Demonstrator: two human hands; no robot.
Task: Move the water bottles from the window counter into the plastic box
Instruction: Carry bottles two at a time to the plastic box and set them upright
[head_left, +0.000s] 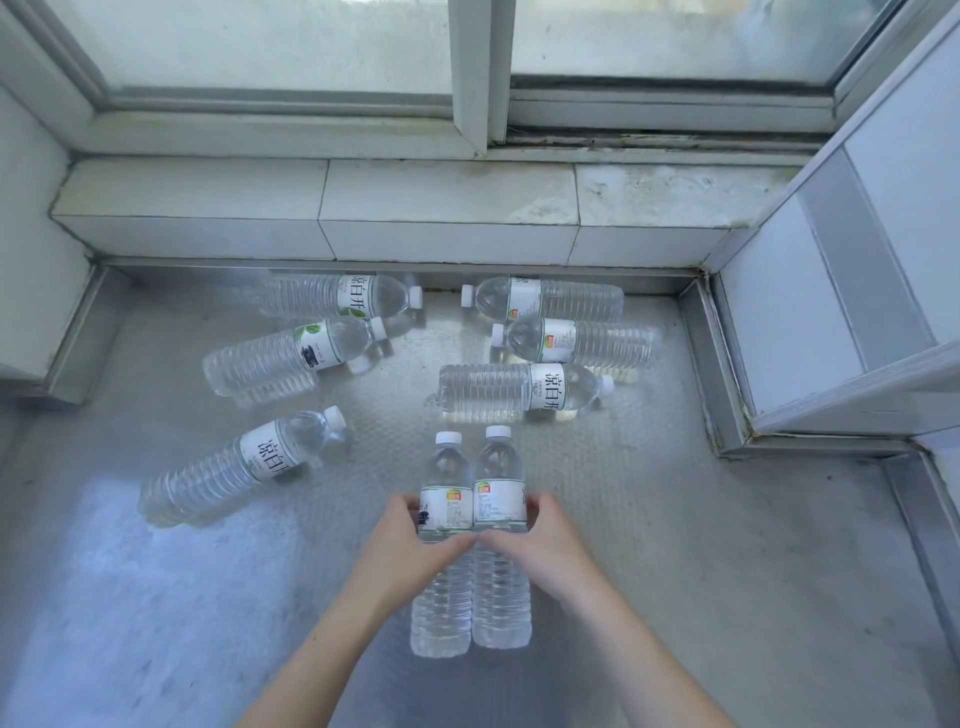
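Two hands press a pair of water bottles together | left hand fingers wrap left bottle | right hand fingers clasp right bottle | six bottles lie beyond fingers on metal desk

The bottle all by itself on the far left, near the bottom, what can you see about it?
The lone bottle is clear ribbed plastic that looks full of water, with a white cap and a white label printed with dark characters. It lies on its side on the dimpled metal counter, tilted, cap pointing up and to the right, base toward the lower left. Nothing touches it but the counter; both hands are away from it.
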